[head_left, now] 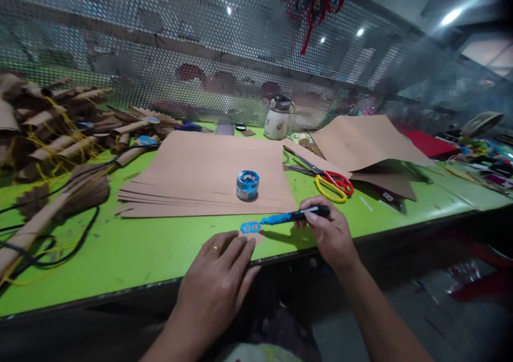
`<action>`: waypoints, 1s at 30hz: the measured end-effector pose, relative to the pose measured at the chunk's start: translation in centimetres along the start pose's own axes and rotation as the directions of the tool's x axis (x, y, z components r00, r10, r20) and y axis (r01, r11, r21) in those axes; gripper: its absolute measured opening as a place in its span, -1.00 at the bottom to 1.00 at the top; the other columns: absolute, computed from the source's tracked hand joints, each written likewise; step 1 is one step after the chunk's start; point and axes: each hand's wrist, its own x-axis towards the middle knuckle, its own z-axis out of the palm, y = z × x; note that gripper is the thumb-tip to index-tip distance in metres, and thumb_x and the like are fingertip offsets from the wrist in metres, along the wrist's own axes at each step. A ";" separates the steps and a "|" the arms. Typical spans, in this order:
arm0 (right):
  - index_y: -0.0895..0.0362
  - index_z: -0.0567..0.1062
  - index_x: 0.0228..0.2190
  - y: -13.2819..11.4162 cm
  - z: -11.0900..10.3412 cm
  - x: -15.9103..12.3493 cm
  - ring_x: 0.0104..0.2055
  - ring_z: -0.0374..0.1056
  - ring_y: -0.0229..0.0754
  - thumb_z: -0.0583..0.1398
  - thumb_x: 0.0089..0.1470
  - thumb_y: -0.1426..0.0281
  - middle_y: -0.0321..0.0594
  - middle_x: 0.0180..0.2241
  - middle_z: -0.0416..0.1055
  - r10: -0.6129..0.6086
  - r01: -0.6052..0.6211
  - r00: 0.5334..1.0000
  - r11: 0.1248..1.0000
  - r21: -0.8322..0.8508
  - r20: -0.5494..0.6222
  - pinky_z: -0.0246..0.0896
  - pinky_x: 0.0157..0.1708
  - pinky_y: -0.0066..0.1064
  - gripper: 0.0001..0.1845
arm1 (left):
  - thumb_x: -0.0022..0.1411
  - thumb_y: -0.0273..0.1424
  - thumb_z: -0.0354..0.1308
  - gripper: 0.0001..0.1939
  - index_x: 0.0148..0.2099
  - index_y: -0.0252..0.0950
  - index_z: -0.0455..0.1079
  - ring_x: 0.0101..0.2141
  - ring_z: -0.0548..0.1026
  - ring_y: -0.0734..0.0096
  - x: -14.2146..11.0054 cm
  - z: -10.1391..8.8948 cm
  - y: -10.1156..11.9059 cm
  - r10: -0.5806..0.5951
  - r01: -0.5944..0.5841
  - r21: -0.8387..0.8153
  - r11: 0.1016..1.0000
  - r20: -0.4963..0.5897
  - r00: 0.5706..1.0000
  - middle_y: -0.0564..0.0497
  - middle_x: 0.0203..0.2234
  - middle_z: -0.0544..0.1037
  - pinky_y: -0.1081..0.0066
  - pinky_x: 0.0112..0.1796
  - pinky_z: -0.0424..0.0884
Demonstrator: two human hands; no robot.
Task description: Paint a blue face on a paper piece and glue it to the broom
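Observation:
My right hand (331, 232) grips a black marker pen (310, 212). Blue paint coats its front half, and the tip points left at a small brown paper piece (256, 237). On that piece is a blue patch (250, 227) with pale marks I cannot read. With fingers stretched out, my left hand (218, 276) rests its fingertips on the near edge of the paper, against the green table. Just behind stands an uncovered small jar of blue paint (247, 185), placed on a stack of brown paper sheets (200, 164).
Red-and-yellow-handled scissors (326, 180) lie right of the stack, near folded brown paper (372, 143). A white bottle (277, 118) stands at the back before a perforated metal screen (160, 46). Rolled paper pieces with yellow strings (60, 132) pile up left. The table's front edge (152, 286) runs close by.

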 end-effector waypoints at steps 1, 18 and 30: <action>0.07 0.53 -0.32 0.3 0.0 -0.1 -0.42 0.33 -0.23 0.27 0.09 0.35 -0.32 -0.43 0.42 -0.003 0.003 1.000 1.000 -0.016 0.011 0.26 -0.35 -0.37 -0.92 | 0.33 -0.38 0.14 -0.63 0.15 -0.37 0.36 -0.04 0.41 0.08 0.0 0.0 0.0 0.000 0.000 -0.006 1.000 -0.002 1.000 -0.15 -0.08 0.54 0.10 -0.03 0.41; 0.04 0.52 -0.27 1.9 -0.7 -0.6 -0.36 0.27 -0.19 0.26 0.14 0.31 -0.26 -0.36 0.40 0.007 -0.001 1.000 0.982 -0.188 0.027 0.19 -0.38 -0.39 -0.89 | 0.33 -0.44 0.13 -0.65 0.13 -0.38 0.40 -0.01 0.42 0.07 0.3 -0.3 0.4 -0.052 0.051 -0.046 0.998 -0.009 0.999 -0.13 -0.04 0.55 0.07 -0.03 0.43; 0.02 0.49 -0.24 1.1 0.0 -0.6 -0.38 0.28 -0.24 0.22 0.19 0.36 -0.29 -0.33 0.39 -0.033 0.062 0.995 0.946 -0.320 0.095 0.24 -0.38 -0.44 -0.93 | 0.34 -0.44 0.12 -0.67 0.12 -0.41 0.42 -0.02 0.41 0.04 0.3 -0.3 0.4 -0.049 0.048 -0.051 0.998 -0.017 0.999 -0.14 -0.05 0.56 0.05 -0.04 0.43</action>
